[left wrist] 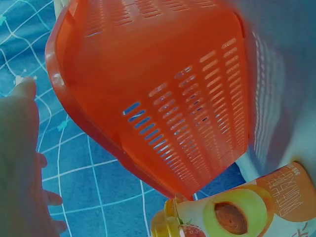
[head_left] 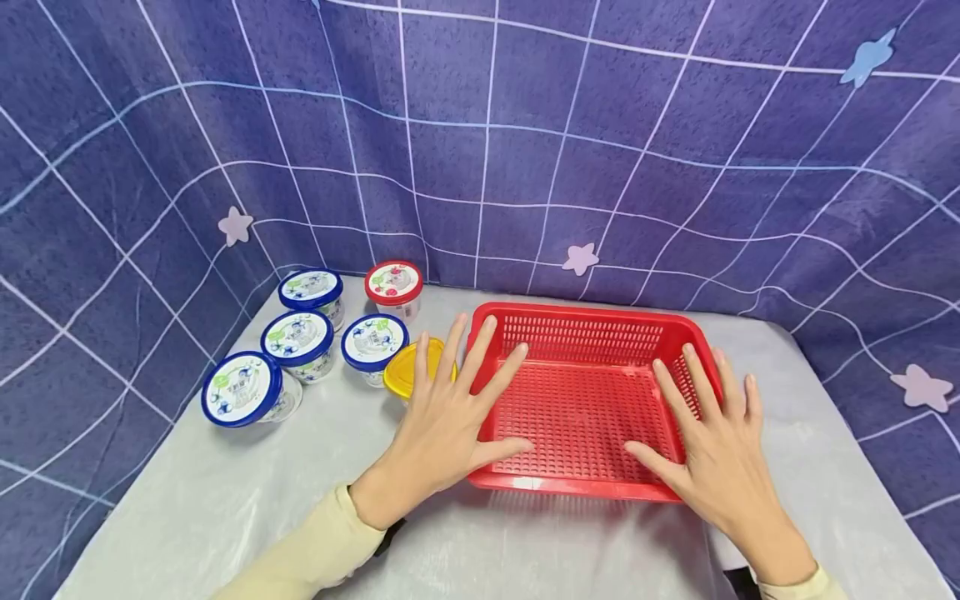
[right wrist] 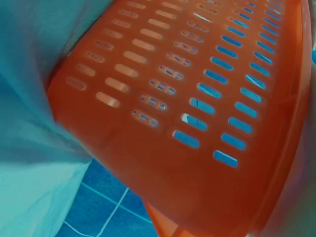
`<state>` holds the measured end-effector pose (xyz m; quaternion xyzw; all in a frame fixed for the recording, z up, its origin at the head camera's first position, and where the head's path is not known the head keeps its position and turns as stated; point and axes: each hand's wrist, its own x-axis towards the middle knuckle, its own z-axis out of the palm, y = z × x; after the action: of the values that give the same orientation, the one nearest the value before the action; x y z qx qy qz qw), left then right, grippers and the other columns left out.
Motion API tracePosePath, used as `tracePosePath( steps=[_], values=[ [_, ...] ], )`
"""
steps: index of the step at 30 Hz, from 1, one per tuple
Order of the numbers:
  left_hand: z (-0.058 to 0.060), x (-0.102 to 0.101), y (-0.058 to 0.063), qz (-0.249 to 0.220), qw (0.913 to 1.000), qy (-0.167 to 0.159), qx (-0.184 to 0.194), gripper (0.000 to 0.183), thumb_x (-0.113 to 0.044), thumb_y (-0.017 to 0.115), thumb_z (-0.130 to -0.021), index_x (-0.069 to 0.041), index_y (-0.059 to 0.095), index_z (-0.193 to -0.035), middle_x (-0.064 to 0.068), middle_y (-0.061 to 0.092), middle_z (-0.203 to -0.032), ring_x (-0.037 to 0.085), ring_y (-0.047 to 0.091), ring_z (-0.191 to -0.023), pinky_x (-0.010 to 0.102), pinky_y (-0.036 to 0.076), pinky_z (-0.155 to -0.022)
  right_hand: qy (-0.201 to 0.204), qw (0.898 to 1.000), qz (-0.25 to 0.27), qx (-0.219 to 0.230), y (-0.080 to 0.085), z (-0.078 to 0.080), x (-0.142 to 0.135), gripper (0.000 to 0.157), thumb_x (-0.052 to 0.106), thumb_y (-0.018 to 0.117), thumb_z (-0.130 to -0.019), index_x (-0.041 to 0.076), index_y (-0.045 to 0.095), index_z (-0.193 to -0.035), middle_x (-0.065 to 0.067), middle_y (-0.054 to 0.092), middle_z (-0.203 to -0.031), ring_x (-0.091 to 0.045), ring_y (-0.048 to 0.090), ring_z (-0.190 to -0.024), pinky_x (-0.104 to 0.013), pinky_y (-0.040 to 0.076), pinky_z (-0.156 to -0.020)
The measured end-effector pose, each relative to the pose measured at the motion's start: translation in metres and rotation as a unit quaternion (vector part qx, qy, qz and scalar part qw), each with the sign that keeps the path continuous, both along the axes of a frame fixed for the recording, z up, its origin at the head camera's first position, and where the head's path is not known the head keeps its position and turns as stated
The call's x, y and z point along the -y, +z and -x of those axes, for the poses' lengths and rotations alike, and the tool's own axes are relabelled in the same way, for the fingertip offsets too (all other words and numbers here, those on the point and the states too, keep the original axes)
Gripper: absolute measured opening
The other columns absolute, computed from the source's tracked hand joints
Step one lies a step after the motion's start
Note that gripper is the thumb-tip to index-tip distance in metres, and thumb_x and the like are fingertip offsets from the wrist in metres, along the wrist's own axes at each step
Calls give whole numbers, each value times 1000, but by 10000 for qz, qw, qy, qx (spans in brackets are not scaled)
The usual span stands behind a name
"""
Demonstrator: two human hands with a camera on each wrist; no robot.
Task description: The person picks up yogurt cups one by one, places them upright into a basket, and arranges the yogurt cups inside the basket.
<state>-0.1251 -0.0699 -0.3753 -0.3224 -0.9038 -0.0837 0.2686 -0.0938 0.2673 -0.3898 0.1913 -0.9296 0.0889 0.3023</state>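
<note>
A red plastic basket (head_left: 592, 487) with slotted walls stands on the table, its inside bare. My left hand (head_left: 442, 421) spreads its fingers over the basket's left side, palm down, holding nothing. Over the opposite side, my right hand (head_left: 723, 467) is spread likewise and grips nothing. Whether either hand touches the rim cannot be told. A yellow-lidded tub (head_left: 408, 367) sits just left of the basket, partly behind my left fingers. In the left wrist view that tub (left wrist: 232, 217) shows an avocado picture, beside the slotted basket wall (left wrist: 163, 94).
Several blue-lidded tubs (head_left: 297, 337) stand at the left of the table. One red-lidded tub (head_left: 393, 287) is behind them near the curtain. The grey-white table cover (head_left: 225, 492) meets a blue gridded curtain (head_left: 450, 150) at the back and sides.
</note>
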Motion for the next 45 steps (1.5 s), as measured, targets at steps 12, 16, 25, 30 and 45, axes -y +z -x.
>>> tracePosePath(
  steps=[12,16,25,30,45],
  values=[
    [12,11,7,-85,9998,170,-47,93,-83,25,-88,-27,12,-161,10,-3,-167,40,-3,-151,68,-6,-113,52,10000,37,42,-5,2,-8,94,82,43,-84,21,37,-155,-13,24,-163,-41,14,-149,-69,3,-112],
    [11,11,7,-95,9999,135,-40,92,-83,27,-88,-27,13,-161,10,-3,-167,41,-1,-151,68,-6,-113,41,9996,102,249,-2,3,-9,94,82,44,-84,21,35,-156,-12,21,-164,-40,11,-150,-69,2,-112],
    [9,4,-2,35,9999,72,82,92,-79,40,-89,-28,14,-161,10,-3,-167,40,0,-151,70,1,-113,221,9986,328,339,8,15,-16,91,80,43,-87,21,35,-156,-11,21,-164,-41,13,-149,-68,2,-113],
    [10,4,-4,99,9998,156,42,83,-76,24,-94,-26,19,-160,13,5,-166,39,9,-151,70,9,-112,401,9959,604,546,13,27,-20,89,61,67,-83,20,35,-156,-14,26,-161,-43,20,-145,-67,7,-113],
    [15,13,1,160,9986,335,382,74,-68,35,-98,-17,42,-151,16,34,-153,38,32,-138,60,28,-102,164,9933,1046,470,0,43,-39,62,20,77,-84,0,53,-137,-25,59,-121,-44,51,-112,-58,36,-89]
  ],
)
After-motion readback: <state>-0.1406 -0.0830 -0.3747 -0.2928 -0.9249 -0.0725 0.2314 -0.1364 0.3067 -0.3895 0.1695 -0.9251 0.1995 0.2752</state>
